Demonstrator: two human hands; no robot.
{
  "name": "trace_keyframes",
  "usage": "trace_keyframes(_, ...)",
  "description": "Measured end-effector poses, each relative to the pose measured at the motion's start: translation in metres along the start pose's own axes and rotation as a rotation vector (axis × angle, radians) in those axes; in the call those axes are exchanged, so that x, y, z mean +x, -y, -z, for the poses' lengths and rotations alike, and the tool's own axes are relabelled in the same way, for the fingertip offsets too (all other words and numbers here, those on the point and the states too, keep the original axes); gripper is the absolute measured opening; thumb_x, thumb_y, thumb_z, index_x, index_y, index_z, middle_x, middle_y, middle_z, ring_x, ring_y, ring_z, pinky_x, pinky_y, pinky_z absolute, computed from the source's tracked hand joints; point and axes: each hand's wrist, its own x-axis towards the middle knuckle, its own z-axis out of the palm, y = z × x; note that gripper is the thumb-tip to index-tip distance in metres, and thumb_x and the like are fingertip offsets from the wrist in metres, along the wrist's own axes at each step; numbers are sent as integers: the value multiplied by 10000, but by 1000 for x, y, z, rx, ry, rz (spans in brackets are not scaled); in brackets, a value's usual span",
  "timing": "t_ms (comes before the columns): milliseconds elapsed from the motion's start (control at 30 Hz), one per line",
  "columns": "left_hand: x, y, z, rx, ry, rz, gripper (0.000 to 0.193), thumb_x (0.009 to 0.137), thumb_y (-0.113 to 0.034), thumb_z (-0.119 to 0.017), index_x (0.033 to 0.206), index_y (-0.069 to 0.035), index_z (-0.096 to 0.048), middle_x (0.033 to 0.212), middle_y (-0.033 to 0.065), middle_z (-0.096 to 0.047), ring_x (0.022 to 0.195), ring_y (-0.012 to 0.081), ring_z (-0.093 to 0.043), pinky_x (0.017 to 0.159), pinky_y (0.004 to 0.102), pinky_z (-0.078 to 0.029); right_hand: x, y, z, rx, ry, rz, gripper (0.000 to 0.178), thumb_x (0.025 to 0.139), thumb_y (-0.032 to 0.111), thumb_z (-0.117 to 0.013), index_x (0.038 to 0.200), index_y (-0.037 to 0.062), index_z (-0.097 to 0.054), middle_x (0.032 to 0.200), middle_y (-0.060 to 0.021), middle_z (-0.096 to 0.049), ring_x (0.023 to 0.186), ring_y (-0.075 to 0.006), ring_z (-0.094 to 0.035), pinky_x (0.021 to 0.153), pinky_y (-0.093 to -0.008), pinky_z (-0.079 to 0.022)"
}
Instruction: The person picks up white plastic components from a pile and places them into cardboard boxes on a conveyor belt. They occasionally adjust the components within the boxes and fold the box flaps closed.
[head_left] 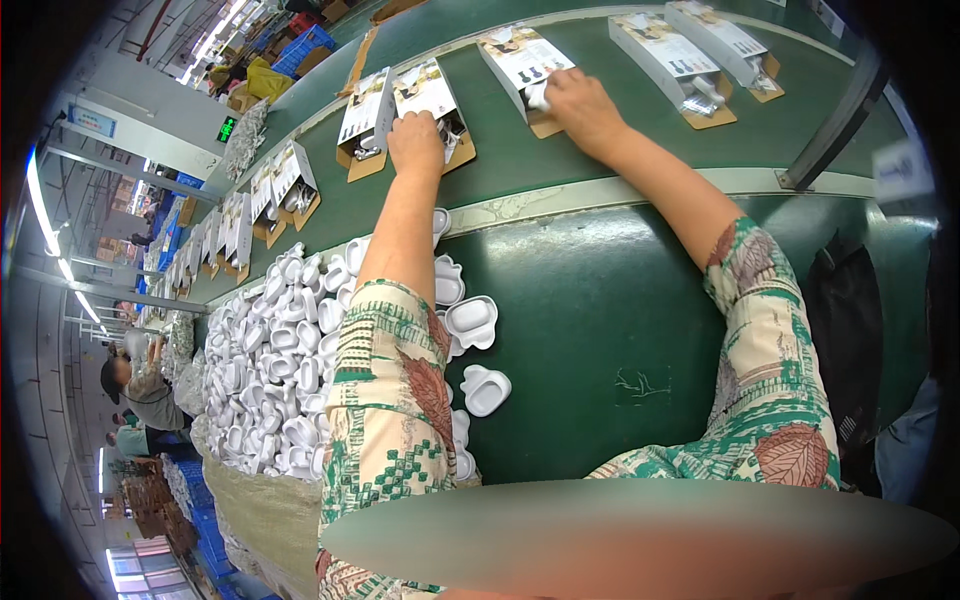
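Note:
My right hand (588, 115) reaches to the open end of a printed box (522, 50) on the green belt. Its fingers are closed on a small white plastic piece (537, 96) at the box's mouth. My left hand (416, 142) is at the open end of another printed box (424, 84); its fingers are curled down, and whatever they grip is hidden beneath them. Some white and shiny contents (455, 140) show beside that hand. Touching this box on the left is a similar open box (366, 108) with white parts inside.
Left of my left arm lies a big heap of white plastic trays (275, 350); a few loose ones (486, 390) sit on the green table (590, 330). More open boxes (670, 60) stand on the belt to both sides. A metal post (835, 125) rises at right.

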Motion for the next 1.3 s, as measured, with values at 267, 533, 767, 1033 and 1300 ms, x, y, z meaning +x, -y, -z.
trace_keyframes(267,-55,3,42,-323,-126,8,149,751,-151,-673,857,-79,-597,964,106,-588,928,310,-540,763,427,-455,2,-24,-4,-8,-192,-126,149,776,136,-601,918,91,-593,972,-86,-557,946,-259,-553,748,-416,-454)
trace_keyframes(533,-179,44,41,-469,55,208,351,780,-157,-648,1098,-35,-565,1091,154,-574,1048,344,-517,885,413,-429,1,133,9,592,44,390,117,763,94,-536,872,76,-577,908,-103,-542,877,-270,-566,748,-374,-471)
trace_keyframes(767,-188,43,27,-487,-18,192,383,802,-148,-630,1156,-41,-531,1150,154,-558,1075,338,-518,904,432,-417,5,155,-21,466,104,508,106,763,164,-543,816,73,-555,907,-70,-537,889,-247,-528,711,-367,-443)
trace_keyframes(1033,-188,39,30,-558,17,201,383,771,-111,-631,1132,-25,-537,1138,174,-574,1062,360,-538,906,399,-433,14,106,-15,311,60,335,115,753,80,-529,862,87,-564,924,-74,-544,933,-248,-534,755,-364,-429)
trace_keyframes(1300,-187,43,36,-645,-23,129,427,736,-146,-664,1132,-37,-545,1154,153,-571,1039,340,-542,887,421,-421,44,73,-26,35,51,166,127,776,92,-526,873,101,-607,873,-60,-578,897,-238,-548,724,-379,-423)
